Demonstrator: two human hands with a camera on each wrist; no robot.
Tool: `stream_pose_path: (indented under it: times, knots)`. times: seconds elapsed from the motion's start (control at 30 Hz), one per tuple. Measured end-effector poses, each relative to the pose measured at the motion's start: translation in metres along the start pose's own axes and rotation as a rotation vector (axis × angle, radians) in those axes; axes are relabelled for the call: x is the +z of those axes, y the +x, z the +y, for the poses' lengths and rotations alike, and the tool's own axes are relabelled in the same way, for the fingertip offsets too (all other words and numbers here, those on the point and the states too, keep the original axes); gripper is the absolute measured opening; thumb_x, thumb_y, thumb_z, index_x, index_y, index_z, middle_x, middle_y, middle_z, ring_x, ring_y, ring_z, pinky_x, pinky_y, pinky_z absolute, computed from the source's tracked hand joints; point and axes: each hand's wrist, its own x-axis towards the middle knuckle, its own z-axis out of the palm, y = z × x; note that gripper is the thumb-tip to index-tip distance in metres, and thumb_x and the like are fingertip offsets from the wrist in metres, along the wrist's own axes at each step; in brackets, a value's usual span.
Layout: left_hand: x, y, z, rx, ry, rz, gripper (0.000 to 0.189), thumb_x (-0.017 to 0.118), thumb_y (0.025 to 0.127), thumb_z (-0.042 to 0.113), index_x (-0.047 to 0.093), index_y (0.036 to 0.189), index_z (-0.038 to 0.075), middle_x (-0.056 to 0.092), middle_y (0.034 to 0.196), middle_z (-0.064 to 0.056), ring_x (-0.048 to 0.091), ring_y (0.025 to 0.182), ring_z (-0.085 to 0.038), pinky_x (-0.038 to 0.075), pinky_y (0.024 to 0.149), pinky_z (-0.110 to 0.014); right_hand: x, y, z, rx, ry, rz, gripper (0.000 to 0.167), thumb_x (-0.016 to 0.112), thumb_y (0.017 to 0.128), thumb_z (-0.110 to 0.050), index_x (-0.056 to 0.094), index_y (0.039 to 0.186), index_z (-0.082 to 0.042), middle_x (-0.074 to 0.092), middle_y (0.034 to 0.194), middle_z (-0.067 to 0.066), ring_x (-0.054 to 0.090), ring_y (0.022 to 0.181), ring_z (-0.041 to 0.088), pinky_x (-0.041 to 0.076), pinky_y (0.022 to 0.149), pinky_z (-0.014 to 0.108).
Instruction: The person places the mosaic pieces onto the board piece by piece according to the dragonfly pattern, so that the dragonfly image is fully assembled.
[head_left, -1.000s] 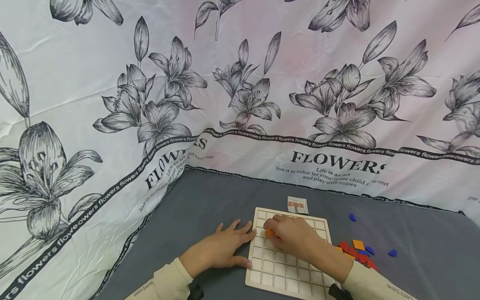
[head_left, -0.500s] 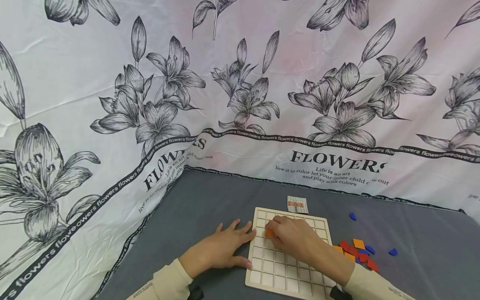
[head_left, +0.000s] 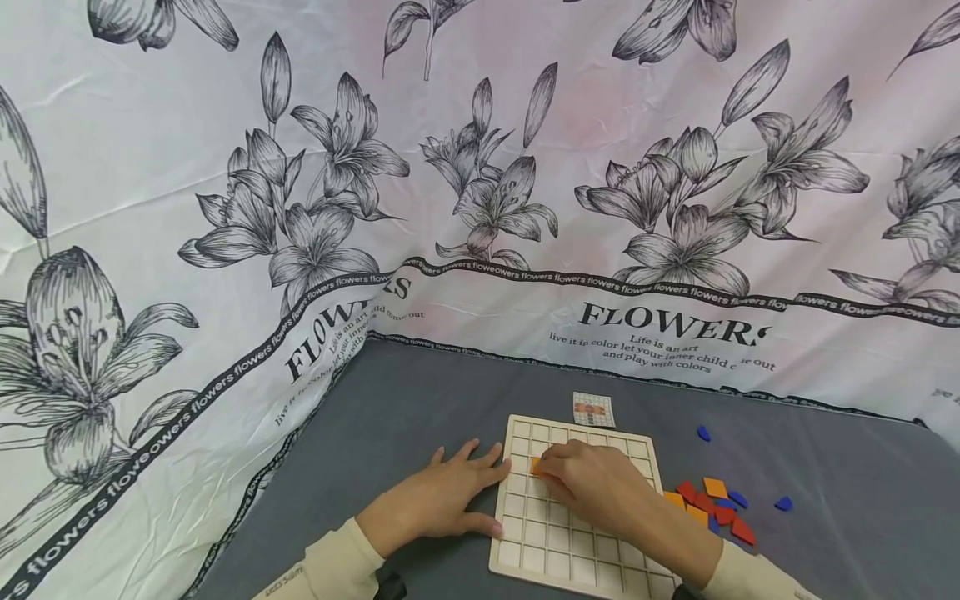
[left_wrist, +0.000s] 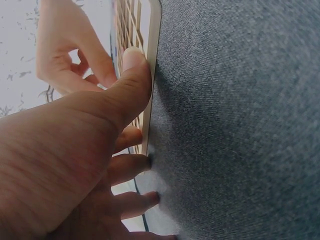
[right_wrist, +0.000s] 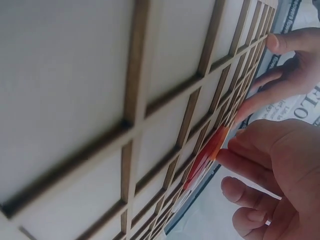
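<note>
A pale wooden grid board (head_left: pixel 525 554) lies on the grey cloth. My left hand (head_left: pixel 453 496) rests beside its left edge, fingers spread, the thumb lying on the rim in the left wrist view. Over the board's upper left, my right hand (head_left: pixel 592 483) has its fingers bent down at an orange square tile (head_left: pixel 536 466), which sits in the grid. The right wrist view shows thumb and fingertips at the tile's edge and a red piece (right_wrist: pixel 200 160) in the cells beside it. The hand hides those cells in the head view.
A small printed pattern card (head_left: pixel 593 410) lies behind the board. To the right is a loose pile of red pieces (head_left: pixel 723 516), orange squares (head_left: pixel 715 487) and blue pieces (head_left: pixel 738 499). A blue piece (head_left: pixel 703 433) lies apart. Flower-printed cloth (head_left: pixel 495 308) hangs behind.
My right hand has shifted slightly right, and more of the orange tile shows, lying flatter on the board. The left hand has stayed at the board's edge.
</note>
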Motion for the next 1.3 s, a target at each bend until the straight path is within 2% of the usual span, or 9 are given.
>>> stream_pose_path:
  times: [0.33,0.6,0.83,0.9,1.1,1.3]
  knots:
    - [-0.002,-0.002,0.002,-0.002,-0.007,-0.001,0.089,0.070,0.090,0.065,0.039,0.166,0.029,0.028,0.173,-0.002,0.022,0.161,-0.038,0.030,0.116,-0.074,0.002,0.000,-0.001,-0.036,0.012,-0.001,0.021,0.079,0.096,-0.019,0.084,0.117,-0.019,0.079,0.118,-0.002,0.075,0.108,0.022,0.063,0.076,0.038]
    - [-0.003,-0.003,0.001,-0.004,-0.014,-0.002,0.088,0.070,0.090,0.064,0.039,0.166,0.029,0.028,0.174,-0.001,0.021,0.161,-0.038,0.029,0.117,-0.073,0.001,-0.001,0.000,-0.051,0.013,0.010,0.018,0.077,0.098,-0.021,0.085,0.114,-0.022,0.079,0.119,-0.005,0.075,0.106,0.021,0.063,0.076,0.037]
    - [-0.003,-0.003,0.001,-0.009,-0.021,-0.010,0.088,0.070,0.091,0.064,0.039,0.166,0.030,0.027,0.174,-0.001,0.021,0.161,-0.037,0.028,0.117,-0.073,0.001,-0.009,0.003,-0.054,0.037,0.053,0.014,0.078,0.097,-0.022,0.085,0.109,-0.023,0.079,0.117,-0.007,0.074,0.109,0.017,0.063,0.085,0.040]
    - [-0.003,-0.003,0.001,-0.007,-0.023,-0.010,0.088,0.071,0.091,0.063,0.039,0.166,0.030,0.027,0.174,-0.001,0.021,0.161,-0.037,0.028,0.117,-0.073,0.000,-0.013,0.006,-0.045,0.044,0.067,0.014,0.079,0.096,-0.022,0.084,0.109,-0.025,0.078,0.116,-0.010,0.074,0.108,0.014,0.063,0.083,0.038]
    - [-0.002,-0.003,0.000,0.001,-0.032,-0.010,0.088,0.072,0.091,0.062,0.039,0.166,0.030,0.027,0.174,-0.001,0.021,0.161,-0.038,0.028,0.117,-0.074,-0.012,-0.031,0.019,-0.002,0.029,0.079,0.020,0.082,0.093,-0.021,0.081,0.113,-0.025,0.076,0.112,-0.010,0.074,0.095,0.010,0.059,0.064,0.028]
    - [-0.002,-0.002,0.000,0.002,-0.036,-0.005,0.089,0.072,0.091,0.062,0.038,0.166,0.031,0.027,0.174,-0.001,0.020,0.161,-0.038,0.027,0.117,-0.074,-0.020,-0.051,0.038,0.067,0.010,0.160,0.019,0.084,0.092,-0.021,0.080,0.110,-0.025,0.076,0.112,-0.007,0.075,0.089,0.013,0.050,0.052,0.024]
